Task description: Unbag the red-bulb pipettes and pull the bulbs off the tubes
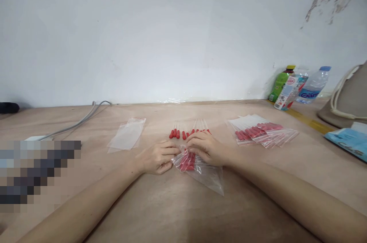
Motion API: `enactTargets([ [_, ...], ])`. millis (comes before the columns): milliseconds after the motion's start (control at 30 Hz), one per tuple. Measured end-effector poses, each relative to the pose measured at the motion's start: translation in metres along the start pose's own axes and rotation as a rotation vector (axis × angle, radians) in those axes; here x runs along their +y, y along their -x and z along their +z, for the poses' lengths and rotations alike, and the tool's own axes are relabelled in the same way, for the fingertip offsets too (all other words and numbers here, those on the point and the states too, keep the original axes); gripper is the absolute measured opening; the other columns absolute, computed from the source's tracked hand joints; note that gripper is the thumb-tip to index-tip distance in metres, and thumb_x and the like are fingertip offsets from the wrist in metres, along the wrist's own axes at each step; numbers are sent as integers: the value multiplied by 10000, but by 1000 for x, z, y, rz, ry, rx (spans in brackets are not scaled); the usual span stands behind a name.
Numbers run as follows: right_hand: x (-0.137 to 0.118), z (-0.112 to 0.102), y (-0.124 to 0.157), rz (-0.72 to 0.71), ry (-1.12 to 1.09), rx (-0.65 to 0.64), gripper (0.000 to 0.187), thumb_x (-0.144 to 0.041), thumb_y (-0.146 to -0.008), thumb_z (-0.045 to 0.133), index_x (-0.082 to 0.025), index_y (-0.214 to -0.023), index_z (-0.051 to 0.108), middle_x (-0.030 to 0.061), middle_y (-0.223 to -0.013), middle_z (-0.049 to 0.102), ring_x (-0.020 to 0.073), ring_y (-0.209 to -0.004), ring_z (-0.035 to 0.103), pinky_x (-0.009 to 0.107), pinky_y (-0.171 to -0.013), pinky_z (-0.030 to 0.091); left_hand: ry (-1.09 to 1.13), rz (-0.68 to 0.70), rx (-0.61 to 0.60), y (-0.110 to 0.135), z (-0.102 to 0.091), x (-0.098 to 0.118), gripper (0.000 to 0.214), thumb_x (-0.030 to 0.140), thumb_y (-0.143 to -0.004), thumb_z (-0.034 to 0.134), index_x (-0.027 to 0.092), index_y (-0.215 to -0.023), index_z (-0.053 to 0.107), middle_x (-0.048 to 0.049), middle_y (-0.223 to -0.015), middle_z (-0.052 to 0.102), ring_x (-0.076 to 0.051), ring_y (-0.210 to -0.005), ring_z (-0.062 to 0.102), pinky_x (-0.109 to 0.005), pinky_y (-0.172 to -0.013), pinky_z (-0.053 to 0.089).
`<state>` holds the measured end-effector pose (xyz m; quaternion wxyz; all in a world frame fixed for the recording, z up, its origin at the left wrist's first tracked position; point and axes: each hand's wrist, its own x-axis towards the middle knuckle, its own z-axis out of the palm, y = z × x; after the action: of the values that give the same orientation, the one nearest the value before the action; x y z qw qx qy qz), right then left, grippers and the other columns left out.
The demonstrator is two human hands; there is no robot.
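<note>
Both hands meet at a clear plastic bag lying on the table in front of me. Several red handles on thin rods show through its film. My left hand is closed at the bag's left edge, thumb and fingertips against the plastic. From the right, my right hand bends its fingers over the bag's upper part; its fingertips are partly hidden. Just beyond the hands lies a row of loose red-handled thin rods, handles toward me, some covered by my right hand.
Flat clear bags lie to the left. At right is a pile of bags filled with red-handled rods. Bottles, a beige bag-like item and a blue packet stand farther right. A grey cable runs at left.
</note>
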<state>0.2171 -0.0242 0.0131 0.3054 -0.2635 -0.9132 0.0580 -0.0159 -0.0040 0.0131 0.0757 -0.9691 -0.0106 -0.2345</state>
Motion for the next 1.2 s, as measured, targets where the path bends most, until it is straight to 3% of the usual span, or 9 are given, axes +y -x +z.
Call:
enactTargets([
  [100,-12,-4,14,124,21,26,191,-325,-834,493,-191,-947,567,60,-911,594,169,-863,512,324,-767,346,57,-28,-42,0,0,1,178,104,-775,442,122,-891,576,-120,-915,645,-232,-941,554,-356,-793,483],
  [267,-22,-13,42,201,109,-91,285,-438,-750,588,-221,-935,594,21,-834,603,160,-796,528,326,-753,305,242,-370,-84,1,2,4,309,96,-859,318,146,-1031,569,-86,-922,624,-154,-851,571,-289,-774,467],
  [500,-5,-8,51,250,187,14,221,-394,-789,567,-226,-924,615,22,-854,610,145,-784,537,306,-729,304,425,-644,-42,-10,6,13,229,315,-785,574,185,-958,646,-57,-912,581,-151,-817,557,-254,-687,461],
  [700,-5,-4,50,267,264,34,203,-372,-812,532,-196,-891,594,39,-867,609,164,-796,529,310,-735,318,500,-820,-20,-17,11,21,354,404,-656,692,171,-912,614,-27,-865,538,-135,-728,509,-246,-625,427],
  [800,-4,-3,51,284,274,53,206,-374,-812,525,-195,-898,579,37,-874,601,166,-802,528,307,-735,326,545,-909,9,-22,17,27,336,382,-678,674,151,-894,561,-4,-780,524,-118,-670,477,-230,-588,407],
  [1033,-5,-3,51,327,277,92,187,-362,-808,527,-198,-886,574,34,-842,590,161,-776,531,288,-690,337,584,-889,78,-27,25,36,222,276,-805,530,159,-990,500,7,-746,529,-101,-631,459,-215,-572,389],
  [1200,-3,-3,51,310,288,88,197,-379,-809,525,-204,-883,576,29,-846,593,160,-781,530,293,-698,336,459,-851,77,-31,23,38,140,266,-828,495,158,-893,558,9,-709,525,-106,-626,448,-220,-578,376],
])
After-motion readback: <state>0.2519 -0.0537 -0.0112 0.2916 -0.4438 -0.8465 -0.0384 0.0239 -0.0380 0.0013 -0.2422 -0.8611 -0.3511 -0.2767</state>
